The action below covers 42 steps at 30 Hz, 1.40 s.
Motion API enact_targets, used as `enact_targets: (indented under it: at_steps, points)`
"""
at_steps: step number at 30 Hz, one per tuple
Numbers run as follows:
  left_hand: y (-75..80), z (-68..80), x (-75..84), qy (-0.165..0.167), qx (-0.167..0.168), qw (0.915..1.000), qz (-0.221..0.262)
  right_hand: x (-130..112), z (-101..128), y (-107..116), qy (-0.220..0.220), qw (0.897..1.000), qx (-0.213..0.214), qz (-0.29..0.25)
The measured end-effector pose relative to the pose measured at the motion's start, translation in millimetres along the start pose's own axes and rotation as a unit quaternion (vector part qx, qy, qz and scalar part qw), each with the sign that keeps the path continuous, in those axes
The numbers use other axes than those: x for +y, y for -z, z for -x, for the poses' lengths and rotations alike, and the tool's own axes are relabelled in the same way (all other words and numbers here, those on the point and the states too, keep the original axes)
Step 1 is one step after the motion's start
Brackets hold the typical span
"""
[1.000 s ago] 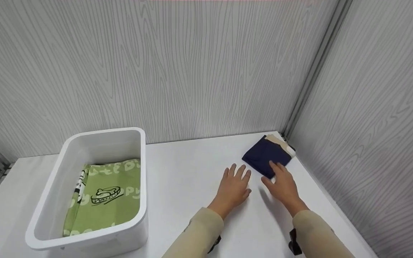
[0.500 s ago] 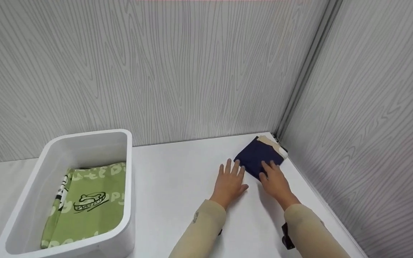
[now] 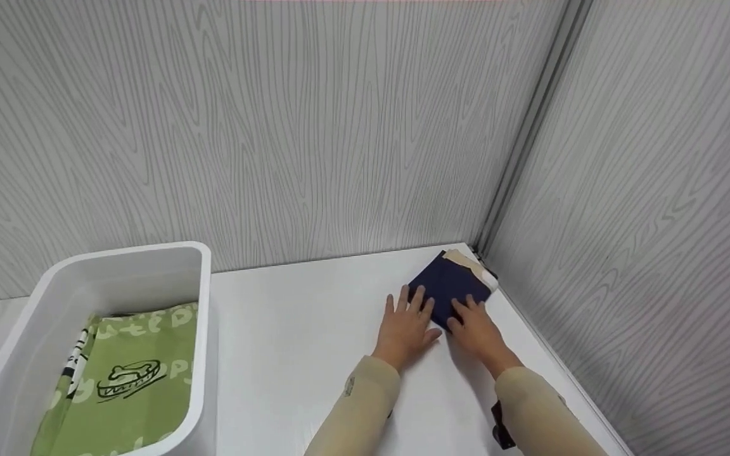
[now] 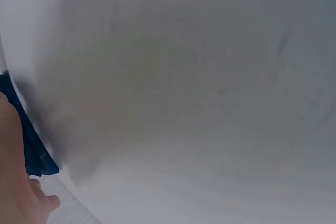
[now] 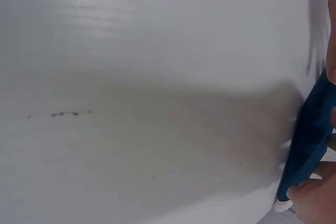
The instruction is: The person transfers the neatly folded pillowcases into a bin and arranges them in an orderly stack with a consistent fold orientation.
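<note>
A folded navy-blue cloth (image 3: 447, 282) with a beige and white edge lies at an angle near the table's far right corner. My left hand (image 3: 404, 326) has its fingers extended over the cloth's left edge. On the near side, my right hand (image 3: 478, 328) rests spread fingertips on the same cloth. Neither hand grips it. At its left border, the left wrist view catches part of the left hand (image 4: 16, 166) beside the cloth (image 4: 34, 150). Along the right border of the right wrist view, the cloth (image 5: 308, 135) shows with fingers (image 5: 317, 198) against it.
A white plastic bin (image 3: 203, 354) stands on the left of the white table (image 3: 282, 329). Inside lies a folded green cloth (image 3: 143, 342) with pale lettering and a black drawing. Grey wood-grain walls (image 3: 314, 126) rise behind and at the right.
My left hand has come forward and right to the cloth's edge, while the right hand stays at the cloth. The cloth keeps its place; the head view has turned right.
</note>
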<state>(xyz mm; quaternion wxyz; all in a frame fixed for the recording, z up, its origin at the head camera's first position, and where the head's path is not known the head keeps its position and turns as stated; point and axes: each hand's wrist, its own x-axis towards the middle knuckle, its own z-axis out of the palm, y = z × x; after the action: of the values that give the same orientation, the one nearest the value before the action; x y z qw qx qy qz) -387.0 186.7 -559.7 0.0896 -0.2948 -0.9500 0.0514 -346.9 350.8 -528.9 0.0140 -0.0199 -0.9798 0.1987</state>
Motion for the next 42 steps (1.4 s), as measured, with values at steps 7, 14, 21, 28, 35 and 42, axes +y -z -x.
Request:
enact_targets:
  at_steps: [7,14,21,28,35,42]
  points:
    - [-1.1,-3.9,1.1,-0.011,-0.001,0.9999,0.006,4,-1,-6,-0.003,1.0,-0.002,-0.014]
    - [-5.2,-0.4,-3.4,-0.015,-0.007,0.9989,0.043,2,-1,-8,-0.014,0.999,-0.017,-0.024]
    - [3.5,15.9,-11.3,-0.012,-0.001,0.9972,0.074,-6,4,-7,0.005,1.0,-0.017,-0.022]
    - [9.4,35.5,-22.3,-0.026,-0.007,0.996,0.085,-14,12,-12,0.013,0.999,-0.027,-0.016]
    - [9.5,48.0,-39.1,-0.037,0.011,0.9953,0.089,-27,21,-17,0.034,0.999,-0.036,-0.008]
    - [22.4,68.6,-47.2,-0.039,-0.002,0.9928,0.113,-34,30,-23,0.044,0.998,-0.036,0.002]
